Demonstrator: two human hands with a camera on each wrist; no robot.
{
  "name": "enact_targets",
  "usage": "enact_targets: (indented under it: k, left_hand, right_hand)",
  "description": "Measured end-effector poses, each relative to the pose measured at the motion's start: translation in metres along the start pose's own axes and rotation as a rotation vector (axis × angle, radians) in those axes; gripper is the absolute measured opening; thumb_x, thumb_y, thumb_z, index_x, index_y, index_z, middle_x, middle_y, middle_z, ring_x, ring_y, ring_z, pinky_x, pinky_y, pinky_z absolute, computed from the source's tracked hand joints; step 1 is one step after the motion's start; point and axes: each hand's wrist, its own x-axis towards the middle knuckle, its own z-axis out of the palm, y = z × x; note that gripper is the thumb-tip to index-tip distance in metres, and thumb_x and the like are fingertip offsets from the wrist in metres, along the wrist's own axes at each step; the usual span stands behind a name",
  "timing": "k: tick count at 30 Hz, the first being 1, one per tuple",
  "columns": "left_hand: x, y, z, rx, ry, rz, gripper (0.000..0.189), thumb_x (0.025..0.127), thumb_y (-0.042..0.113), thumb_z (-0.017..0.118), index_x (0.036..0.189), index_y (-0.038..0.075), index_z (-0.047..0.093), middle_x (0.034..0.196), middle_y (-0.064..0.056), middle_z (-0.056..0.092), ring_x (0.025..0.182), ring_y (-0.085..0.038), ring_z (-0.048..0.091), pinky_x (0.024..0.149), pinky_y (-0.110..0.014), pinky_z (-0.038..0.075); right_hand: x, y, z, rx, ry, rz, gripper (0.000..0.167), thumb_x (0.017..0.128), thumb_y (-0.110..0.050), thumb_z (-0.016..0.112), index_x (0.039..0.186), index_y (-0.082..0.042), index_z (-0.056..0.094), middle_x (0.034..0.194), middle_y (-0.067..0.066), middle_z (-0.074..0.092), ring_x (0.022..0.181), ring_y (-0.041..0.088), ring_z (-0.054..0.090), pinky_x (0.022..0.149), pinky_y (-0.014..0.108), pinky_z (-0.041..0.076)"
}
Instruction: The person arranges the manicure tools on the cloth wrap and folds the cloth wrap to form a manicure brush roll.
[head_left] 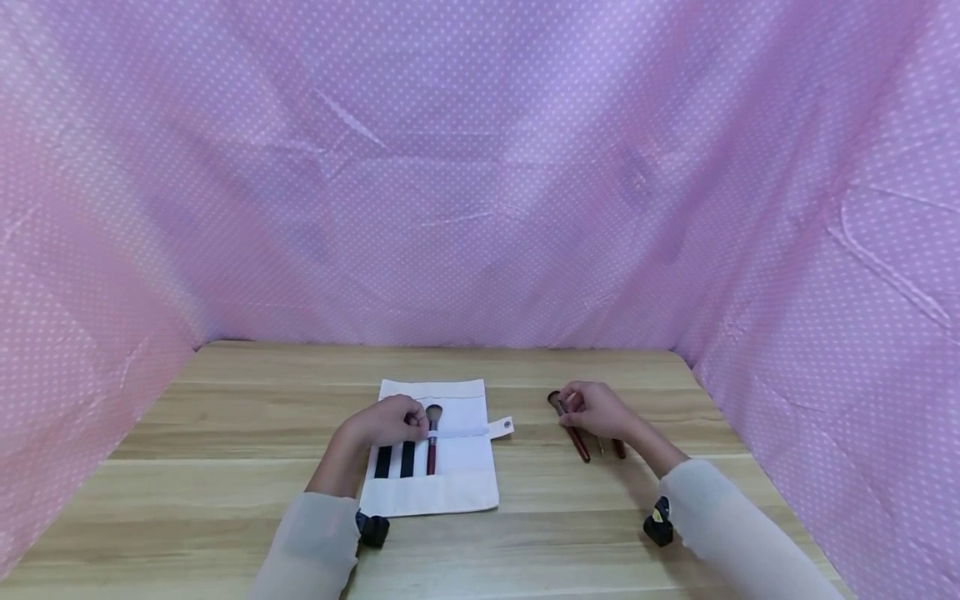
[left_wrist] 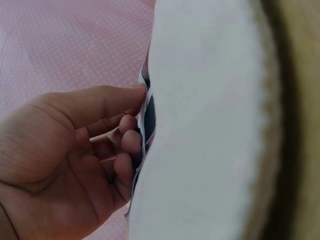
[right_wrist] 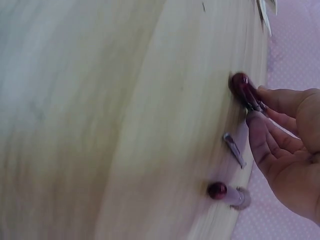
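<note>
Two hands [head_left: 388, 421] [head_left: 598, 410], left pinching white cloth pouch [head_left: 467, 457], right pinching glossy red-handled brush [head_left: 577, 443]

White case [head_left: 462, 456] — spread open, flat; red-handled brush [head_left: 431, 457] lies lengthwise in it, bristles at far end. Second red-handled brush [head_left: 577, 442] — slanted, right of case, pinched near bristles.

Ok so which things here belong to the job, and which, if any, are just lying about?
Part of the job:
pouch, pinched by the left hand
pouched brush and black pieces
held brush, in the right hand
probably, lying nearby: loose brush, metal tool

Just lying about:
nothing clearly; table and curtain are just setting
</note>
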Motion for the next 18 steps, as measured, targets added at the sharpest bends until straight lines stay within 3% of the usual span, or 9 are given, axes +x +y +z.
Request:
enact_targets:
  k: [4,9,18]
  left_hand:
    - [0.000,0.002,-0.002,0.036,0.011,0.021,0.011,0.096,0.007,0.068,0.086,0.012,0.071,0.079,0.002,0.060,0.075,-0.016,0.053,0.069,-0.031,0.044]
    - [0.002,0.005,-0.004,0.028,0.016,0.090,0.009,0.095,0.006,0.069,0.087,0.010,0.068,0.078,0.002,0.059,0.072,-0.014,0.053,0.067,-0.029,0.044]
    - [0.014,0.021,0.003,0.055,-0.005,0.181,0.002,0.092,0.005,0.073,0.093,0.006,0.071,0.083,0.004,0.064,0.078,-0.011,0.057,0.073,-0.029,0.048]
  right_hand:
    - [0.002,-0.003,0.005,0.007,-0.001,0.017,0.033,0.087,-0.006,0.080,0.113,0.004,0.064,0.087,0.005,0.071,0.076,0.012,0.066,0.067,0.026,0.053]
    - [0.004,-0.006,0.007,-0.007,0.000,0.032,0.035,0.086,-0.007,0.081,0.114,0.005,0.065,0.087,0.005,0.072,0.077,0.014,0.067,0.068,0.027,0.054]
    - [0.008,-0.010,0.008,-0.040,-0.035,0.063,0.036,0.087,-0.011,0.082,0.117,0.003,0.067,0.088,0.001,0.069,0.080,0.011,0.063,0.072,0.029,0.052]
